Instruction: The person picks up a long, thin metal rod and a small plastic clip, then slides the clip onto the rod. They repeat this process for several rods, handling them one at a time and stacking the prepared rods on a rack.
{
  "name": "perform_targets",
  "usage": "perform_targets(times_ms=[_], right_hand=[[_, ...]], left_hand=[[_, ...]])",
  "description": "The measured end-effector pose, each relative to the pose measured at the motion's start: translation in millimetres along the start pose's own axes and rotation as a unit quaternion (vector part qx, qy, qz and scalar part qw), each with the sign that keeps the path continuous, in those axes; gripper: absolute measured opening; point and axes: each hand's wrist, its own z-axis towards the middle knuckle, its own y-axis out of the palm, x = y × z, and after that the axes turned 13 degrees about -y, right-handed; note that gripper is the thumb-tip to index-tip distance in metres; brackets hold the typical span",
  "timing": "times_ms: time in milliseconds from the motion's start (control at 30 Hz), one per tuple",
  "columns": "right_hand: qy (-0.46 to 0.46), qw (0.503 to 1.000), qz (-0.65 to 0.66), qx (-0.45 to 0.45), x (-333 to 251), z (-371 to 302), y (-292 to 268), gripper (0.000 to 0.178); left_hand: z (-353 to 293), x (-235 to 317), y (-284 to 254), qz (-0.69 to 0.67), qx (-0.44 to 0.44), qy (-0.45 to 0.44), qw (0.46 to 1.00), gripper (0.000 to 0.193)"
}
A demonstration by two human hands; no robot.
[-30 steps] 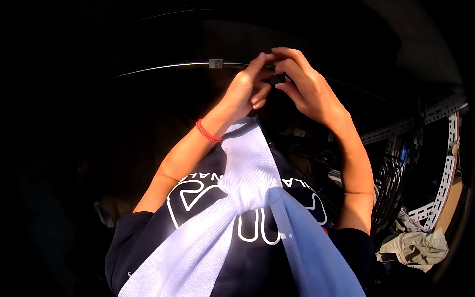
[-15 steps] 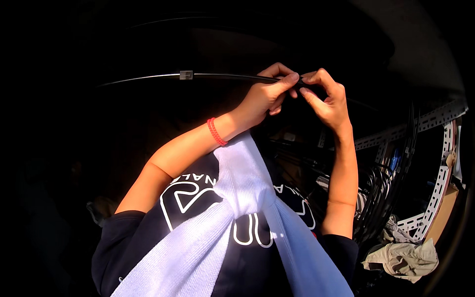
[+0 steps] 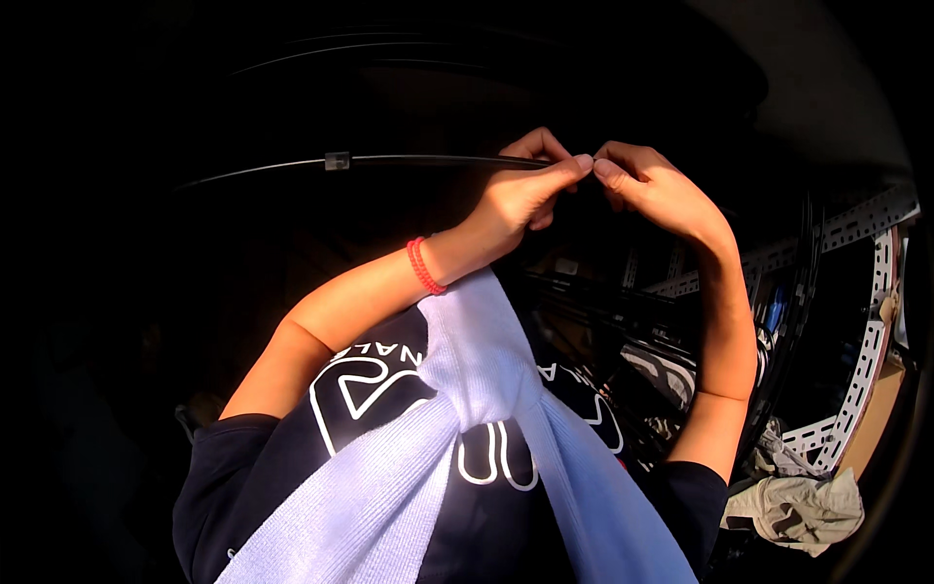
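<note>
A thin black cable (image 3: 438, 159) stretches from the left side into my hands, with light glinting along it. Partway along sits a small pale, see-through clip or tag (image 3: 337, 161). My left hand (image 3: 525, 195) is closed on the cable, thumb and forefinger pinching it near my other hand. My right hand (image 3: 666, 190) is closed too, its thumb and fingertips pinched together at the same spot, almost touching my left thumb. The fingertips mostly hide the bit of cable between them.
Lower right are a perforated white metal rack (image 3: 851, 399), bundled black cables (image 3: 778, 370), a crumpled beige cloth (image 3: 803, 511) and cardboard (image 3: 871, 419). A knotted pale lavender cloth (image 3: 482, 380) hangs over my dark shirt. Deep shadow covers the left and far side.
My right wrist and forearm have swung outward to the right, and its thumb and fingers have closed into a pinch. The clip and cable have shifted slightly left and down.
</note>
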Motion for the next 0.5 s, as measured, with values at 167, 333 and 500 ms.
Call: perform_targets(times_ms=[167, 333, 500], right_hand=[[0.025, 0.995, 0.040, -0.090, -4.4, 15.5, -0.1, 0.031], [0.087, 0.988, 0.018, -0.126, -15.8, 36.4, 17.7, 0.024], [0.128, 0.989, -0.046, -0.061, -26.0, 43.9, 29.6, 0.026]], left_hand=[[-4.7, 3.3, -8.8, 0.004, 0.004, 0.009, 1.000, 0.019], [-10.8, 5.1, -37.1, -0.025, -0.010, -0.004, 1.000, 0.019], [-1.6, 3.5, -55.2, -0.018, -0.034, 0.021, 0.999, 0.017]])
